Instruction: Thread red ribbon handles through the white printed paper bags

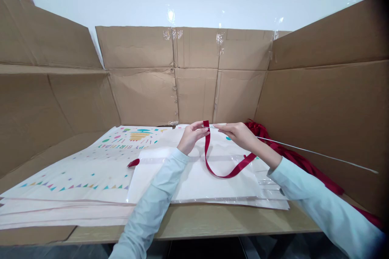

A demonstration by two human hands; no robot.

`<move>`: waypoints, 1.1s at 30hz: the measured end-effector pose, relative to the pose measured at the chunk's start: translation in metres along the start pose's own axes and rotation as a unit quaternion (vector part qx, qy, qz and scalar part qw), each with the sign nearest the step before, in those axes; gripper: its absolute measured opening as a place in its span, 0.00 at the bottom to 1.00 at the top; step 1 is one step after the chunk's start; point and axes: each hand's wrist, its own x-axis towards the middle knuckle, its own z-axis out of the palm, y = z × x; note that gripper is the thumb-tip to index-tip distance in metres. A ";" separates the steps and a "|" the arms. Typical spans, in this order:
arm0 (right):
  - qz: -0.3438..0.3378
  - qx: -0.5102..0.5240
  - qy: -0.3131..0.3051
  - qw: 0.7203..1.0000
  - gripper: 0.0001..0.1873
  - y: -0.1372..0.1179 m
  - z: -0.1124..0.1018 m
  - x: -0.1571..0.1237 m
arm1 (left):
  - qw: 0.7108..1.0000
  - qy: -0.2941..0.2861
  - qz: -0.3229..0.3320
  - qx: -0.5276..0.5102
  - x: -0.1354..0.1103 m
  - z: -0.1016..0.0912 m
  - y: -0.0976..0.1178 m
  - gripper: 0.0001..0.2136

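My left hand (191,135) is closed in a pinch on the top end of a dark red ribbon (226,174), which loops down over a white bag (194,180) lying flat on the table. My right hand (237,134) is also closed, pinching the tip of a long thin metal rod (319,154) right where it meets the ribbon's end. The rod runs off to the right behind my forearm. Another short red piece (133,163) of ribbon sticks out at the white bag's left edge.
A stack of flat bags printed with birthday patterns (91,166) lies on the left of the wooden table (219,220). A heap of red ribbons (298,160) lies along the right. Cardboard walls (188,73) enclose the table on three sides.
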 end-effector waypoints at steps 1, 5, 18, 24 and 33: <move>0.003 0.002 -0.004 1.000 0.17 0.000 0.001 0.000 | 1.000 0.006 0.008 0.003 0.000 -0.001 0.000 0.22; 0.017 -0.003 -0.024 1.000 0.17 0.003 0.001 -0.002 | 0.997 0.011 0.050 0.049 0.001 -0.006 -0.001 0.27; 0.038 -0.038 -0.047 0.997 0.16 0.005 -0.002 -0.005 | 0.989 -0.010 0.077 0.124 0.001 -0.002 -0.007 0.14; 0.044 -0.070 -0.054 0.995 0.16 0.005 -0.001 -0.006 | 0.983 -0.025 0.056 0.174 0.003 -0.004 -0.008 0.15; 0.016 0.034 -0.069 0.997 0.18 0.014 -0.003 -0.007 | 0.943 -0.025 0.110 0.312 0.008 -0.012 -0.008 0.07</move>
